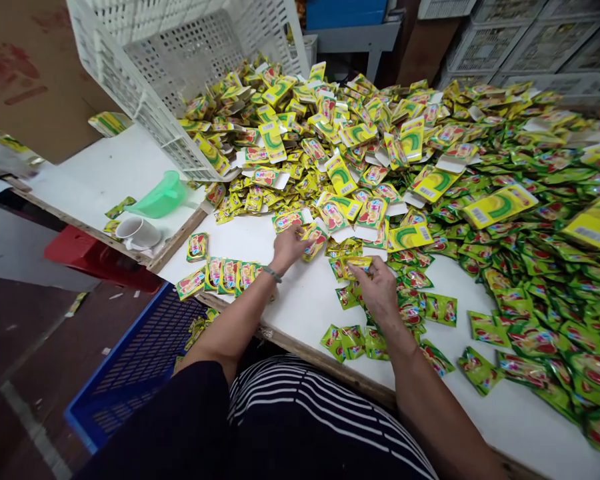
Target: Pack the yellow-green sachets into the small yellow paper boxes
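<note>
"Head view. Holds what with the right hand (379,290), in front of the white crate (140,100) and to its right?"

"Pinches a small yellow packet (359,261) between thumb and fingertips."

"And with the left hand (287,248)?"

"Touches a yellow-and-green box (314,241) on the table (250,237), also in front of the white crate and to its right, but closer to it. Impossible to make out whether clamped on it or only resting there."

"What else around the white crate?"

"Out of its mouth and rightward, a heap of small boxes (275,137), some with white flaps out; farther right, a mass of green sachets (540,293). In front, a row of boxes (229,275). To its front left, a green scoop (163,197) beside a white mug (139,232)."

"And down low?"

"In front of the white crate, below the table, a blue basket (125,360)."
</note>
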A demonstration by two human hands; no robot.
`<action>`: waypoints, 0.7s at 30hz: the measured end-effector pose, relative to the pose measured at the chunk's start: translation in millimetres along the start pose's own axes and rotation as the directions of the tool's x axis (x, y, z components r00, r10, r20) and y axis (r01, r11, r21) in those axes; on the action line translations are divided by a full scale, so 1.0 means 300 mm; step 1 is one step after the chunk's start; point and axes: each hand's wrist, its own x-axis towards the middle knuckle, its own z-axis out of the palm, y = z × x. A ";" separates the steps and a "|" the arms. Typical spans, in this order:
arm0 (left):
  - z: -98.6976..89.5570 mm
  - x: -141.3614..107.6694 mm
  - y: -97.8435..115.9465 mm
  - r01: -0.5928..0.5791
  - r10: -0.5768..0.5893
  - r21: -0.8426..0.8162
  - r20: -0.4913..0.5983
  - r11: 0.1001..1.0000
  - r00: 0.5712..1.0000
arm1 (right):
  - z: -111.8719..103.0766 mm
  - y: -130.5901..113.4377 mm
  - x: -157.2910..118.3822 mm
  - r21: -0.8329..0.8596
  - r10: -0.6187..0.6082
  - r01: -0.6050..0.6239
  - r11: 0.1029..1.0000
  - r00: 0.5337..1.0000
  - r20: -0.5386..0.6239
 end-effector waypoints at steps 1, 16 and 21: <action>-0.021 -0.033 -0.022 -0.036 0.037 -0.041 0.023 0.999 0.999 | -0.008 -0.004 0.006 0.025 0.005 -0.004 1.000 0.999 -0.050; -0.027 -0.292 -0.058 0.007 0.151 -0.391 0.371 0.920 0.916 | -0.042 -0.022 0.010 -0.017 0.021 -0.019 1.000 0.982 0.187; -0.002 -0.304 -0.024 0.139 0.148 -0.504 0.487 0.852 0.861 | -0.014 -0.032 -0.002 0.048 0.006 -0.009 0.999 0.998 0.070</action>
